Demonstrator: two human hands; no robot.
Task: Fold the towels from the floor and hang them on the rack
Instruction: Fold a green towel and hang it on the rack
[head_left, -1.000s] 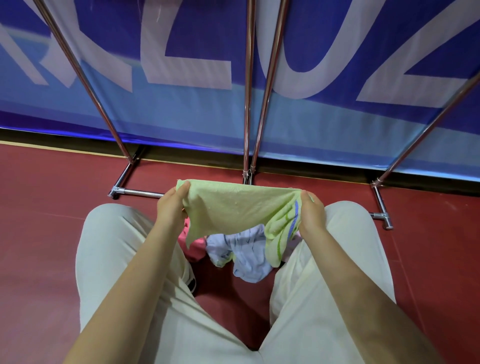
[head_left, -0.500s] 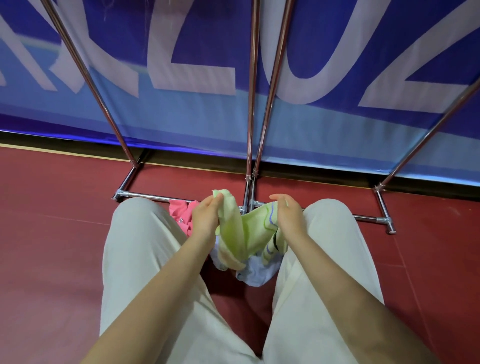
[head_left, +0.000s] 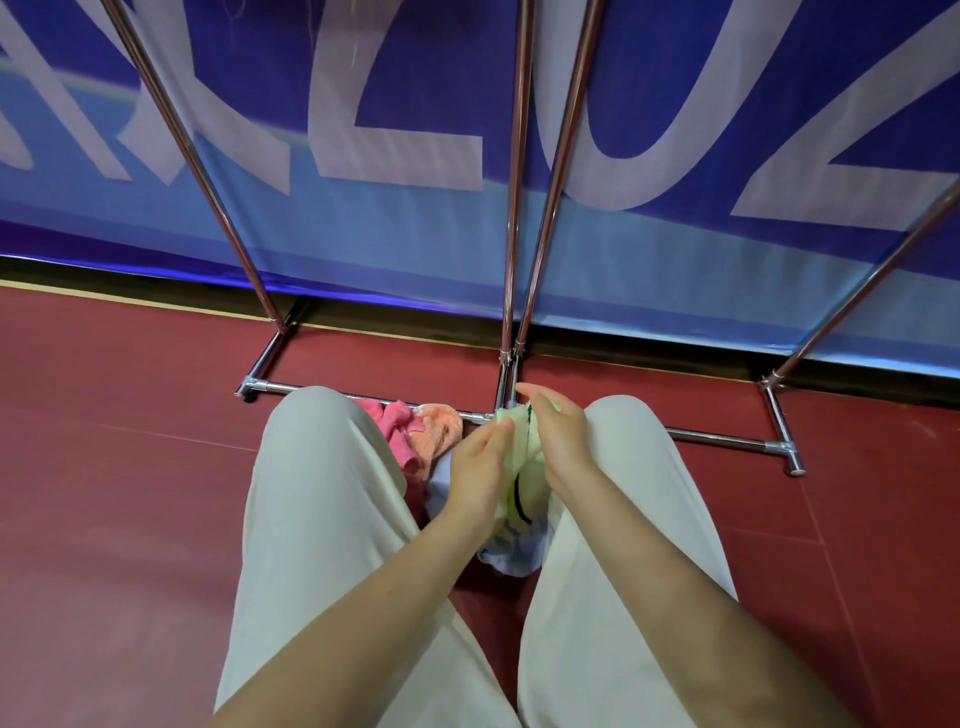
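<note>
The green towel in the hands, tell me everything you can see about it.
The green towel is pale yellow-green, soft terry-looking cloth with a dark stripe along one edge. It is folded together and hangs bunched between the knees, above a light blue towel on the floor. The left hand pinches its upper edge; the right hand lies against its other side, fingers extended.

Light: even, soft, fairly bright | Shadows: faint, under the trousers (head_left: 332, 519) | Glare: thin highlights on the rack poles (head_left: 514, 182) | Blur: slight on the banner (head_left: 395, 156) lettering | Distortion: wide-angle bending at edges
</note>
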